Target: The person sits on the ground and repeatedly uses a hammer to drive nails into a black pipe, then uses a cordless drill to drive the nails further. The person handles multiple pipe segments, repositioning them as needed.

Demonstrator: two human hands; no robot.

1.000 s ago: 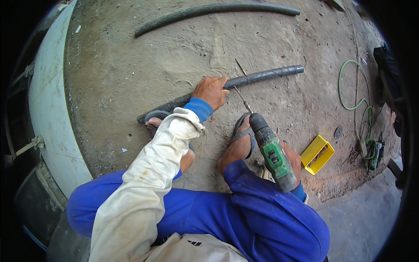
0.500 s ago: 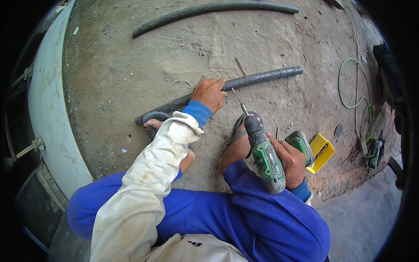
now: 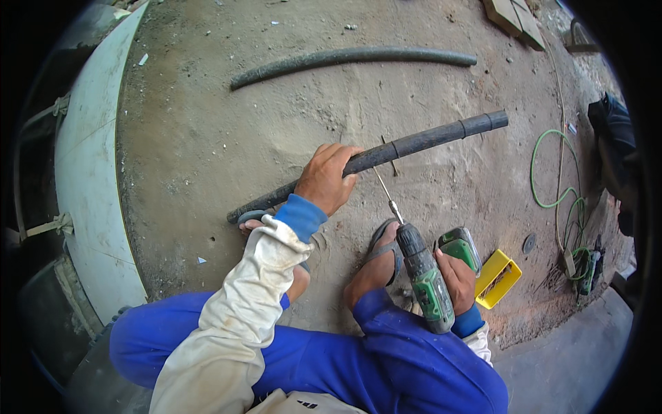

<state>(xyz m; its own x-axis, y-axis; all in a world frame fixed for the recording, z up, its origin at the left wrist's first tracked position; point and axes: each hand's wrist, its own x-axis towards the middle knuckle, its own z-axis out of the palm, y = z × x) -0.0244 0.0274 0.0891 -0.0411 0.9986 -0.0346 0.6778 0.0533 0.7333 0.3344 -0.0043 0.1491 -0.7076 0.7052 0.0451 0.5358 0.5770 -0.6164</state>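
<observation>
My left hand (image 3: pixel 329 178) is closed around a dark pipe (image 3: pixel 427 141) that slants up to the right, its near-left end by my sandalled left foot. Bands ring the pipe toward its far-right end. In my right hand (image 3: pixel 455 281) is a green and black cordless drill (image 3: pixel 426 284), held by its handle. A long thin drill bit (image 3: pixel 383 185) points from the chuck to the pipe, its tip at or very near the pipe's lower side, just right of my left hand. Whether the tip touches, I cannot tell. A thin rod (image 3: pixel 394 168) shows on the ground beneath the pipe.
Another dark, curved pipe (image 3: pixel 352 56) lies farther off on the dirt ground. A yellow box (image 3: pixel 499 279) with small pieces in it stands right of the drill. Beyond it are a black disc (image 3: pixel 529 243) and a coiled green cord (image 3: pixel 534 169). A white panel (image 3: pixel 89 179) borders the left.
The pipe's right end has risen off the ground, still in my left hand. The drill bit has come closer to the pipe's lower side. The whole view has shifted a little.
</observation>
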